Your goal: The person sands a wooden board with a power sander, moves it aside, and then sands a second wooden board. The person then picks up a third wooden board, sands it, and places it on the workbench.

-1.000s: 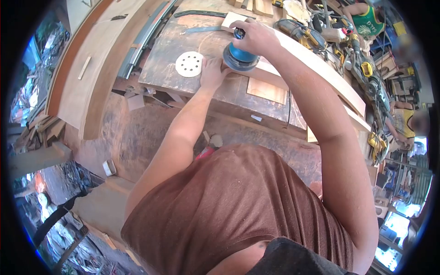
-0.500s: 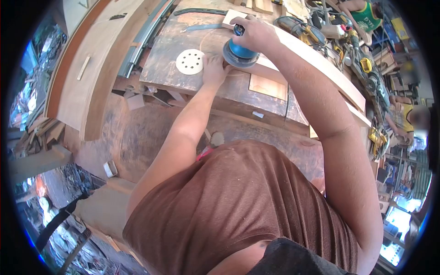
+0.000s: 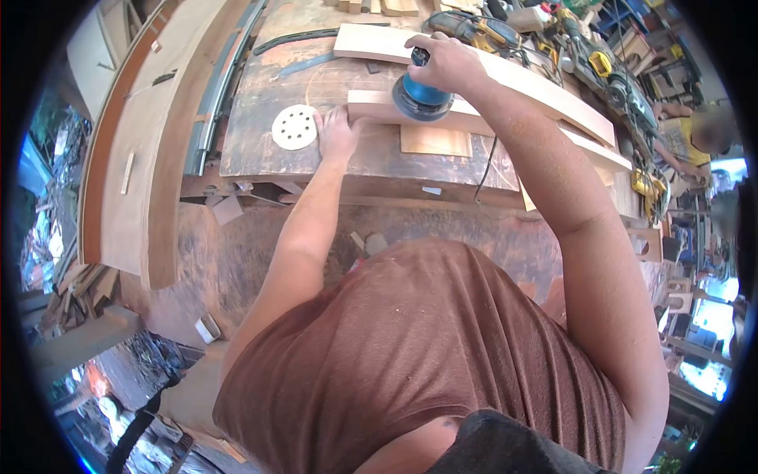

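My right hand (image 3: 448, 65) is wrapped round the top of a blue round sander (image 3: 424, 96). The sander rests on a long pale wooden board (image 3: 375, 103) that lies across the worktable (image 3: 257, 150). At the board's left end is my left hand (image 3: 337, 134), its fingers against the wood. Just left of that hand lies a round white disc with several holes (image 3: 294, 127). A thin flat piece of wood (image 3: 434, 141) lies on the near side of the board, and a second long board (image 3: 379, 41) lies beyond it.
Power tools with cables (image 3: 489, 33) crowd the back right. A person in a yellow top (image 3: 685, 141) is at the far right. Long wooden panels (image 3: 150, 150) stand at the left. Dark and grey strips (image 3: 304, 66) lie at the table's back left.
The view has shifted, so the table's things appear further left. The sander now sits further right from the board's left end, and my left hand and the sander are wider apart.
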`<state>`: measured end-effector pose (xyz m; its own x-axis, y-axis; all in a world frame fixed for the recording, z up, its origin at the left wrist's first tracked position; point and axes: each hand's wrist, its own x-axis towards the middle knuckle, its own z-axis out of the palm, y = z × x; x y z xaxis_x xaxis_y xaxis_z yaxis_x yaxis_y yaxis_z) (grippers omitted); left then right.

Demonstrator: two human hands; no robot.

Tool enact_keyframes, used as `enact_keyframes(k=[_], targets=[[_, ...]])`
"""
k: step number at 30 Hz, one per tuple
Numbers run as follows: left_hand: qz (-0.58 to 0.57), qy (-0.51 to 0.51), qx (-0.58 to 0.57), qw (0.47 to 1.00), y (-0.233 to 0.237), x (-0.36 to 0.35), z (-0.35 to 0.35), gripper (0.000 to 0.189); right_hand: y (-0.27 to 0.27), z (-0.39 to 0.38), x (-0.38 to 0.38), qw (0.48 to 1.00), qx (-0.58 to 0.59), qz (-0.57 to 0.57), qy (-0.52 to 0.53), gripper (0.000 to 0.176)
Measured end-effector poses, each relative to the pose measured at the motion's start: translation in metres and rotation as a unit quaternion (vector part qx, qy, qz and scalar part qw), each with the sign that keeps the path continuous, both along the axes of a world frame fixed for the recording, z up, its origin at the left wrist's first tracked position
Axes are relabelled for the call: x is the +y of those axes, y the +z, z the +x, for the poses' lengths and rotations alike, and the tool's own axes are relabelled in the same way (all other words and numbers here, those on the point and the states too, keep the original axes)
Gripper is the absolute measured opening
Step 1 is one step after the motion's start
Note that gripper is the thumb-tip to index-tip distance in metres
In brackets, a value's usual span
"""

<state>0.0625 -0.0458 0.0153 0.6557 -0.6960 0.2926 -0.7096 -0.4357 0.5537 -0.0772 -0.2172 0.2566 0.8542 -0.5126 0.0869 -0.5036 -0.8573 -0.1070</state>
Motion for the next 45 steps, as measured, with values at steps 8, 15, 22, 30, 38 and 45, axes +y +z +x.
enact_keyframes(k=[8, 15, 22, 30, 38, 45], targets=[[0.005, 0.004, -0.012, 1.0, 0.003, -0.001, 0.0, 0.06, -0.004, -0.045, -0.039, 0.999, -0.038, -0.017, -0.035, 0.051], [-0.018, 0.003, -0.021, 1.0, -0.005, -0.002, 0.002, 0.059, -0.003, -0.081, -0.069, 0.993, -0.009, -0.031, -0.11, 0.053], [-0.011, 0.004, -0.03, 0.999, -0.014, -0.003, 0.004, 0.06, -0.014, -0.12, -0.104, 0.987, -0.005, -0.047, -0.154, 0.053], [-0.015, 0.011, -0.032, 0.999, -0.014, -0.003, 0.004, 0.061, -0.011, -0.161, -0.129, 0.982, -0.028, -0.049, -0.181, 0.053], [-0.013, -0.004, -0.037, 0.999, -0.007, -0.002, 0.001, 0.061, -0.017, -0.198, -0.157, 0.967, -0.019, -0.069, -0.243, 0.054], [-0.017, 0.005, -0.067, 0.998, -0.018, -0.005, 0.005, 0.061, -0.014, -0.225, -0.181, 0.957, -0.022, -0.043, -0.285, 0.057]])
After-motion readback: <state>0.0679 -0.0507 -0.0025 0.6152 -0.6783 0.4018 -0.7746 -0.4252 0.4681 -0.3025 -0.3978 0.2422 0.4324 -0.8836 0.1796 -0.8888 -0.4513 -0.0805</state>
